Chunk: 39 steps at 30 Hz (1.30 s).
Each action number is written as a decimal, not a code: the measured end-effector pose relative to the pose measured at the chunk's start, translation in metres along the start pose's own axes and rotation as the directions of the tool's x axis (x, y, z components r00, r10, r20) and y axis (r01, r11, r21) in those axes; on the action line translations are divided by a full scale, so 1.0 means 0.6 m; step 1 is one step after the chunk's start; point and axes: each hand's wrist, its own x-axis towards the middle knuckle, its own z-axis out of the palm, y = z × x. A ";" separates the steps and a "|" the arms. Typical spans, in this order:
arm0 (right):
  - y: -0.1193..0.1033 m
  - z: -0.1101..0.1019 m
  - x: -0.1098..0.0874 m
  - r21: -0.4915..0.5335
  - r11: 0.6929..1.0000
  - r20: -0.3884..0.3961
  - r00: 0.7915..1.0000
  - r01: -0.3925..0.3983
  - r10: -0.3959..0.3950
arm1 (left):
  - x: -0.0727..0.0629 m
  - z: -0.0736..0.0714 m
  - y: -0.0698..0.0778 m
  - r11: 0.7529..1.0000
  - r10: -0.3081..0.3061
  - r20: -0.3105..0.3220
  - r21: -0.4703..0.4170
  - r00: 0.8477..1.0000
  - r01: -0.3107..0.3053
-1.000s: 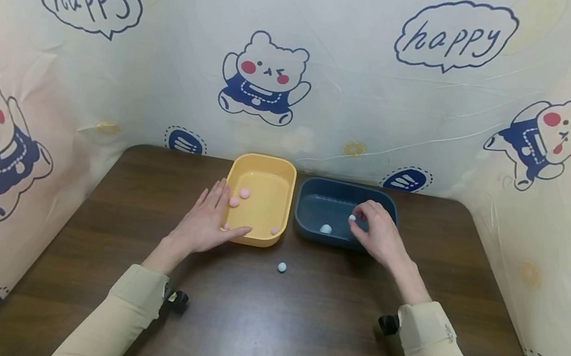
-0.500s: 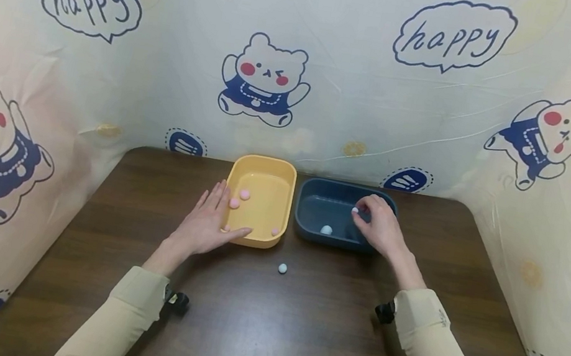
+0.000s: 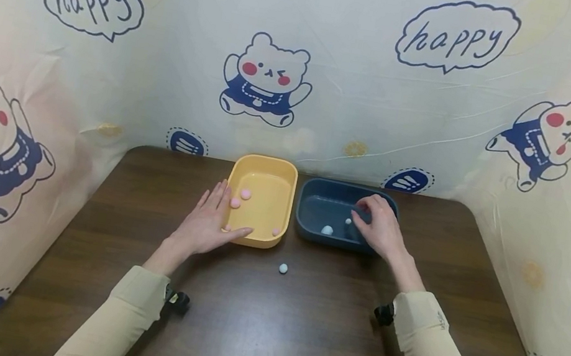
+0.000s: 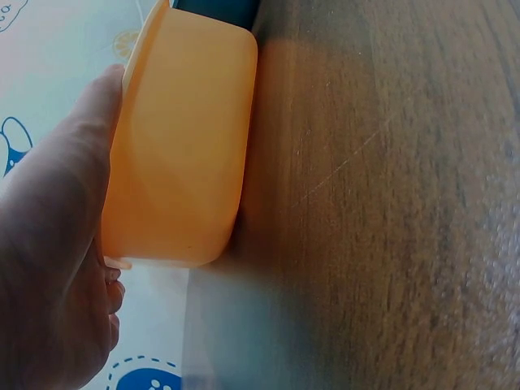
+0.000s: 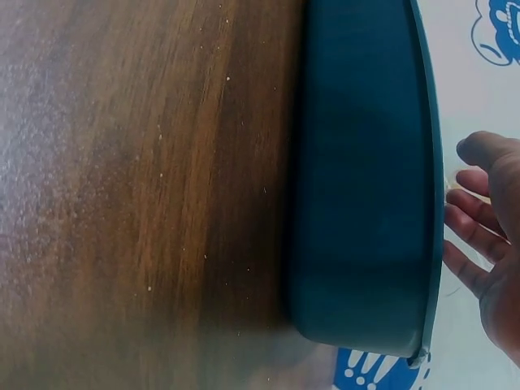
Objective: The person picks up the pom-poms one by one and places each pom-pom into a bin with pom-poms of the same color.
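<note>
My left hand rests on the left side of a yellow bin, fingers straight and the thumb over its near rim. Several pink balls lie inside. In the left wrist view, that hand lies along the rim of the yellow bin. My right hand hovers over a dark blue bin, holding nothing, thumb and fingers apart. A small pale ball is just below its fingertips; whether it touches the floor of the bin I cannot tell. A larger pale ball lies near the front wall.
A light blue ball lies on the brown wooden table, in front of the two bins. The bins stand side by side at the back of the table, close to a printed cloth backdrop. Each wrist wears a small black camera.
My right hand has moved slightly back over the blue bin and let go of the small pale ball, which has dropped below its fingertips. The left hand has stayed on the yellow bin.
</note>
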 end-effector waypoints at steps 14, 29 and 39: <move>-0.026 0.008 -0.019 0.037 0.997 -0.049 0.996 0.074 -0.072 | 0.005 0.005 -0.004 1.000 0.006 -0.008 0.017 1.000 -0.006; -0.071 0.020 -0.039 0.039 0.985 -0.050 0.985 0.169 -0.167 | 0.003 0.005 -0.003 1.000 0.004 -0.006 0.007 1.000 -0.004; -0.117 0.033 -0.057 0.061 0.974 -0.007 0.976 0.219 -0.219 | 0.002 0.004 -0.003 1.000 0.004 -0.009 -0.014 1.000 -0.004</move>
